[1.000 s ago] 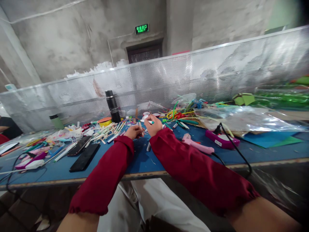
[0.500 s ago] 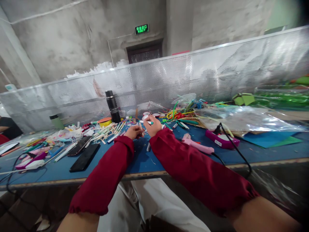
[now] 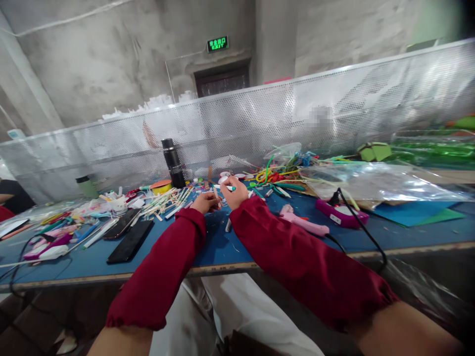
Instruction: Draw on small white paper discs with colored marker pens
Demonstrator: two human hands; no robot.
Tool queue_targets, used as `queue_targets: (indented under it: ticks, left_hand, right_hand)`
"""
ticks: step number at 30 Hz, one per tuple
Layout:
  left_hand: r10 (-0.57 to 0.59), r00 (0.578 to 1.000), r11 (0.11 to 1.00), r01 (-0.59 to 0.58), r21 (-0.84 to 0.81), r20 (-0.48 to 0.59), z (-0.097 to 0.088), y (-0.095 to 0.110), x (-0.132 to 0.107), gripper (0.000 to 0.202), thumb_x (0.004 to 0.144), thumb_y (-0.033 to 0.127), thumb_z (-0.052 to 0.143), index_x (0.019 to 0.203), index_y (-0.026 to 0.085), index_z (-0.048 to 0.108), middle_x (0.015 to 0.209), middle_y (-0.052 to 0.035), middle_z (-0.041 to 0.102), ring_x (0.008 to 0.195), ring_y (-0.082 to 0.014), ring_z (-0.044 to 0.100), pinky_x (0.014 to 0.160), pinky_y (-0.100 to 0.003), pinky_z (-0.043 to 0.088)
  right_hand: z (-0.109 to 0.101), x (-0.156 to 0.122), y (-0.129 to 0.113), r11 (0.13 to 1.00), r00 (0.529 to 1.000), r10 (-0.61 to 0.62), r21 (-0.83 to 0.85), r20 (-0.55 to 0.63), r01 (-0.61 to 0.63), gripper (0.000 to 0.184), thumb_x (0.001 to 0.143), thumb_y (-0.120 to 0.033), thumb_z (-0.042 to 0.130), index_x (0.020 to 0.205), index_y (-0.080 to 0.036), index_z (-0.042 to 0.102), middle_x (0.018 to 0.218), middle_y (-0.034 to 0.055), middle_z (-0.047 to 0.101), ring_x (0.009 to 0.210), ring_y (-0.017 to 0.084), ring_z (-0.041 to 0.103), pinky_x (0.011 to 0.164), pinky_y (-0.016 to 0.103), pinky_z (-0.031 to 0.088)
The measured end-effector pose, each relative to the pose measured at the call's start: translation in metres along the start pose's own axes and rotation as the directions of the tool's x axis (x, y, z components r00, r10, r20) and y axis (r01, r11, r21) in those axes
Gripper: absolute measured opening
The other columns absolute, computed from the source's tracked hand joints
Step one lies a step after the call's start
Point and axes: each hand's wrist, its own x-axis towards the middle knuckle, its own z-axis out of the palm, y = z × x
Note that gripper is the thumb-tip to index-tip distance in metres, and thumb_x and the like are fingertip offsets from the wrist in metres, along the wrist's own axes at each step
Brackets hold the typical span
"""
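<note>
My left hand (image 3: 205,202) is closed on a small wooden craft stick (image 3: 217,194), held upright above the blue table. Close on its right, my right hand (image 3: 236,194) grips a white marker pen (image 3: 230,188) with a green end. The pen points left toward the stick; whether its tip touches the wood I cannot make out. A pen cap or short tube (image 3: 228,225) lies on the table just below my hands.
Left of my hands lie loose sticks (image 3: 166,202) and two dark phones (image 3: 130,241). A black bottle (image 3: 173,163) stands behind them. On the right are a pink glue gun (image 3: 304,222), a purple power strip (image 3: 343,215) with a cable, and plastic sheeting (image 3: 374,180).
</note>
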Motion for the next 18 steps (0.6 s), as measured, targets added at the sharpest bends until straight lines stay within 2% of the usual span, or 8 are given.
queue_targets:
  ticks: [8, 18]
  left_hand:
    - [-0.005, 1.0, 1.0, 0.005, -0.003, 0.001, -0.0002, 0.0004, 0.0001, 0.007, 0.088, 0.023, 0.07, 0.09, 0.016, 0.069, 0.08, -0.002, 0.075, 0.068, -0.0122, 0.07, 0.053, -0.018, 0.042]
    - [0.004, 1.0, 1.0, -0.004, 0.008, 0.009, 0.0001, 0.0019, -0.0008, 0.02, 0.083, 0.032, 0.078, 0.086, 0.017, 0.066, 0.079, -0.0014, 0.073, 0.068, -0.0133, 0.07, 0.055, -0.019, 0.041]
  right_hand:
    - [-0.0005, 0.0003, -0.0022, 1.0, 1.0, 0.025, -0.007, -0.002, -0.025, 0.014, 0.081, -0.034, 0.054, 0.069, -0.026, 0.053, 0.073, -0.0004, 0.067, 0.073, 0.018, 0.061, 0.072, 0.03, 0.046]
    - [-0.0017, -0.0004, -0.0034, 1.0, 1.0, 0.023, -0.001, 0.0, -0.023, 0.014, 0.082, -0.033, 0.054, 0.07, -0.026, 0.054, 0.073, -0.0004, 0.067, 0.073, 0.018, 0.061, 0.072, 0.03, 0.047]
